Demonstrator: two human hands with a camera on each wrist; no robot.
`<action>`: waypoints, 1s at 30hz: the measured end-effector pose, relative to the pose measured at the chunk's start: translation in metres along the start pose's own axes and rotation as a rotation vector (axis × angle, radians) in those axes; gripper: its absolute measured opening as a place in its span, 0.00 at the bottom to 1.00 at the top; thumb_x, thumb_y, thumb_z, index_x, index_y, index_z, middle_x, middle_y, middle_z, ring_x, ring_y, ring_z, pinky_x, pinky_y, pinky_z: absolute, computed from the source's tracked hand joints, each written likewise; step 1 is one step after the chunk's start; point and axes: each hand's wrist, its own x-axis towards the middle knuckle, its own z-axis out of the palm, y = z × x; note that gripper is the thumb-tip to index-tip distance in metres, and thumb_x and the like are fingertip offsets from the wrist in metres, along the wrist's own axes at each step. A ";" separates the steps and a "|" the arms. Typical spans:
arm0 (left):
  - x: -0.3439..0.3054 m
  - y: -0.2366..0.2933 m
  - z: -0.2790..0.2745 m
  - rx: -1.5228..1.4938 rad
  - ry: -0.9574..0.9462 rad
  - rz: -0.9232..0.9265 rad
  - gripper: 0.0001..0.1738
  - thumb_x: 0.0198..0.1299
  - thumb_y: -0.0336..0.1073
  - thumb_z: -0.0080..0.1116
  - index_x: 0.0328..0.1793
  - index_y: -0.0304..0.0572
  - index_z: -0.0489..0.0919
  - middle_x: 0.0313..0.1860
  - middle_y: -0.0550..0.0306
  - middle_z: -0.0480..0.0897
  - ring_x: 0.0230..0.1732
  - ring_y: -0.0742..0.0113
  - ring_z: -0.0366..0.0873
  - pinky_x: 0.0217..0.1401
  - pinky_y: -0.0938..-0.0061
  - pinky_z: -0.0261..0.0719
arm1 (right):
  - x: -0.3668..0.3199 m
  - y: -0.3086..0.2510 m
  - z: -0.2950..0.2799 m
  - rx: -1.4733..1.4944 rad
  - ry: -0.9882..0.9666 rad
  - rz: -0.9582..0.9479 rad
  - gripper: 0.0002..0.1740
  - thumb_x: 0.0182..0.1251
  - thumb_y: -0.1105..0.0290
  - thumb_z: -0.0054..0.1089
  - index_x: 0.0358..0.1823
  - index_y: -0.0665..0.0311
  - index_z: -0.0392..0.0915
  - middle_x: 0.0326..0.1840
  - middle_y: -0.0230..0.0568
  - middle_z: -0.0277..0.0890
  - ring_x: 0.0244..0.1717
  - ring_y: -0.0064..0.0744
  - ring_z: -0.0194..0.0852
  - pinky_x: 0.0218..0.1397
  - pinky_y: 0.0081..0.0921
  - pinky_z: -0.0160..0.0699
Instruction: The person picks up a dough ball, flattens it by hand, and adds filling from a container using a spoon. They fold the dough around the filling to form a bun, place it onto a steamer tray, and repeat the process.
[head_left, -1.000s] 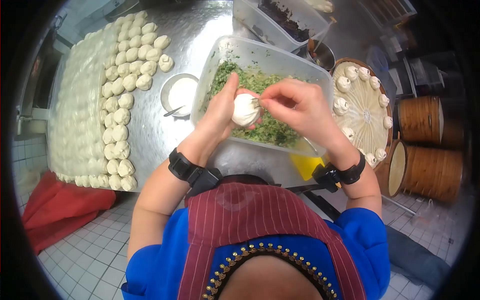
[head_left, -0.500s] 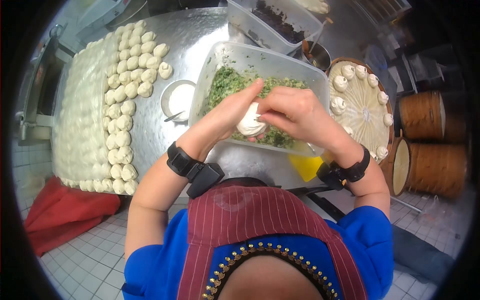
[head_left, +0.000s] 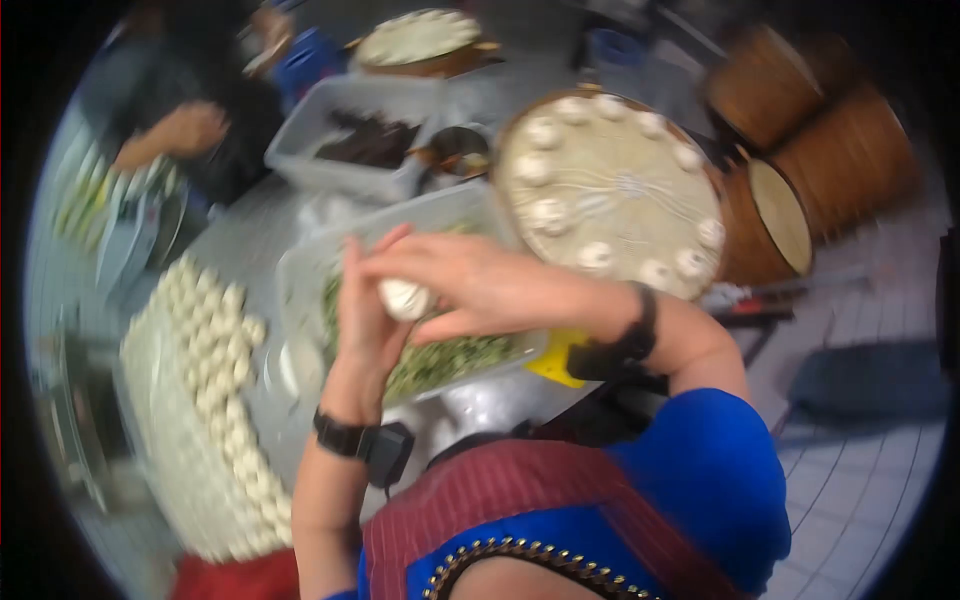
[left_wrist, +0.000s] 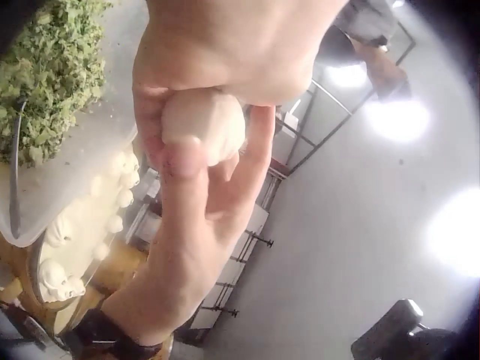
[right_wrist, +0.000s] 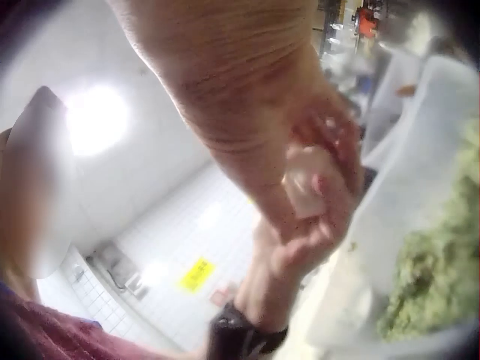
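A round white stuffed bun [head_left: 405,300] with a twisted top sits between both hands, over a clear plastic box [head_left: 300,270] of chopped green filling [head_left: 450,365]. My left hand [head_left: 362,335] cups the bun from the left. From the right, my right hand [head_left: 480,285] closes around it, thumb below and fingers above. In the left wrist view, the right thumb [left_wrist: 184,161] presses on the smooth side of the bun [left_wrist: 202,124], and the other fingers reach behind it. The palms hide part of the dough. The head view is blurred.
On the right, a round steamer tray [head_left: 640,235] carries several buns around its rim, near bamboo steamers [head_left: 840,175]. Rows of buns [head_left: 215,345] lie at the left, partly under plastic sheeting [head_left: 175,430]. A box of dark filling [head_left: 290,150] stands behind; another person's hand [head_left: 195,128] is beyond.
The head view has swung right, bringing the steamer tray nearer the middle. My right fingers have gone from pinching the bun's top to wrapping around it with my left hand.
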 end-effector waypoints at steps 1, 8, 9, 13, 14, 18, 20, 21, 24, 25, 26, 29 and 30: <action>0.003 -0.003 0.014 -0.013 0.040 0.005 0.37 0.69 0.64 0.34 0.68 0.39 0.65 0.61 0.47 0.73 0.54 0.56 0.78 0.49 0.57 0.82 | -0.009 0.012 -0.002 -0.071 0.059 -0.042 0.34 0.51 0.65 0.70 0.61 0.61 0.70 0.56 0.48 0.73 0.57 0.39 0.74 0.52 0.34 0.77; 0.011 -0.010 0.022 0.416 0.081 -0.015 0.36 0.68 0.64 0.37 0.67 0.41 0.65 0.58 0.45 0.75 0.53 0.54 0.78 0.55 0.61 0.77 | -0.087 0.098 -0.097 0.136 0.347 0.522 0.27 0.51 0.64 0.72 0.54 0.57 0.78 0.48 0.40 0.80 0.48 0.32 0.79 0.51 0.26 0.77; 0.008 -0.006 0.006 0.435 0.095 -0.034 0.35 0.68 0.63 0.38 0.66 0.42 0.67 0.55 0.46 0.76 0.52 0.55 0.78 0.54 0.62 0.77 | -0.105 0.115 -0.121 0.034 0.420 0.640 0.27 0.50 0.64 0.73 0.54 0.56 0.78 0.47 0.40 0.81 0.47 0.31 0.80 0.51 0.25 0.78; -0.016 0.009 -0.029 0.485 0.231 -0.041 0.32 0.69 0.62 0.39 0.62 0.43 0.70 0.47 0.48 0.80 0.50 0.58 0.79 0.49 0.66 0.77 | -0.213 0.177 -0.196 -0.419 0.698 1.153 0.28 0.47 0.65 0.72 0.54 0.52 0.78 0.52 0.41 0.79 0.51 0.37 0.79 0.57 0.31 0.75; -0.023 0.012 -0.035 0.486 0.233 -0.042 0.32 0.69 0.62 0.39 0.62 0.43 0.70 0.47 0.48 0.80 0.50 0.58 0.79 0.49 0.66 0.77 | -0.232 0.179 -0.207 -0.520 0.705 1.248 0.27 0.48 0.66 0.71 0.54 0.52 0.78 0.52 0.43 0.79 0.52 0.39 0.78 0.58 0.31 0.75; -0.039 0.016 -0.040 0.448 0.380 0.001 0.30 0.69 0.61 0.40 0.58 0.44 0.72 0.46 0.50 0.80 0.47 0.60 0.79 0.49 0.67 0.76 | -0.289 0.204 -0.224 -0.740 0.745 1.382 0.27 0.48 0.68 0.68 0.55 0.51 0.78 0.53 0.47 0.78 0.55 0.43 0.76 0.59 0.31 0.73; -0.044 0.015 -0.040 0.440 0.372 0.027 0.30 0.69 0.62 0.40 0.58 0.44 0.72 0.45 0.50 0.80 0.46 0.60 0.80 0.49 0.67 0.76 | -0.317 0.231 -0.213 -0.759 0.553 1.459 0.29 0.46 0.67 0.69 0.55 0.52 0.78 0.54 0.47 0.78 0.56 0.42 0.75 0.60 0.31 0.72; -0.046 0.017 -0.040 0.438 0.376 0.029 0.30 0.69 0.62 0.40 0.58 0.44 0.72 0.45 0.50 0.80 0.46 0.60 0.80 0.49 0.67 0.76 | -0.319 0.236 -0.211 -0.726 0.532 1.460 0.31 0.45 0.67 0.69 0.57 0.53 0.77 0.55 0.46 0.77 0.57 0.43 0.74 0.61 0.31 0.72; -0.061 0.021 -0.048 0.415 0.387 0.068 0.31 0.68 0.62 0.40 0.59 0.44 0.72 0.45 0.51 0.80 0.47 0.61 0.80 0.50 0.67 0.76 | -0.321 0.238 -0.211 -0.754 0.538 1.403 0.32 0.43 0.62 0.69 0.56 0.52 0.76 0.52 0.46 0.79 0.55 0.44 0.76 0.59 0.32 0.72; -0.068 0.025 -0.052 0.411 0.382 0.111 0.31 0.69 0.62 0.39 0.59 0.41 0.71 0.45 0.49 0.80 0.47 0.60 0.79 0.49 0.67 0.76 | -0.324 0.239 -0.211 -0.753 0.514 1.383 0.32 0.43 0.62 0.69 0.56 0.52 0.76 0.52 0.46 0.79 0.55 0.44 0.76 0.59 0.32 0.72; -0.077 0.028 -0.059 0.403 0.383 0.160 0.32 0.70 0.61 0.39 0.60 0.39 0.70 0.45 0.48 0.79 0.47 0.59 0.79 0.49 0.67 0.75 | -0.329 0.241 -0.215 -0.730 0.558 1.317 0.32 0.43 0.63 0.68 0.56 0.54 0.76 0.52 0.47 0.79 0.54 0.45 0.76 0.59 0.32 0.72; -0.110 0.039 -0.081 0.310 0.483 0.256 0.31 0.70 0.59 0.39 0.61 0.40 0.70 0.47 0.47 0.80 0.48 0.58 0.79 0.50 0.67 0.76 | -0.327 0.242 -0.213 -0.769 0.511 1.295 0.29 0.49 0.64 0.64 0.56 0.61 0.75 0.51 0.51 0.79 0.54 0.47 0.76 0.59 0.35 0.72; -0.123 0.041 -0.086 0.280 0.522 0.309 0.31 0.70 0.59 0.39 0.62 0.40 0.70 0.48 0.47 0.80 0.48 0.58 0.79 0.51 0.67 0.76 | -0.330 0.241 -0.206 -0.848 0.498 1.136 0.29 0.50 0.64 0.62 0.57 0.63 0.75 0.51 0.51 0.79 0.55 0.48 0.75 0.60 0.36 0.71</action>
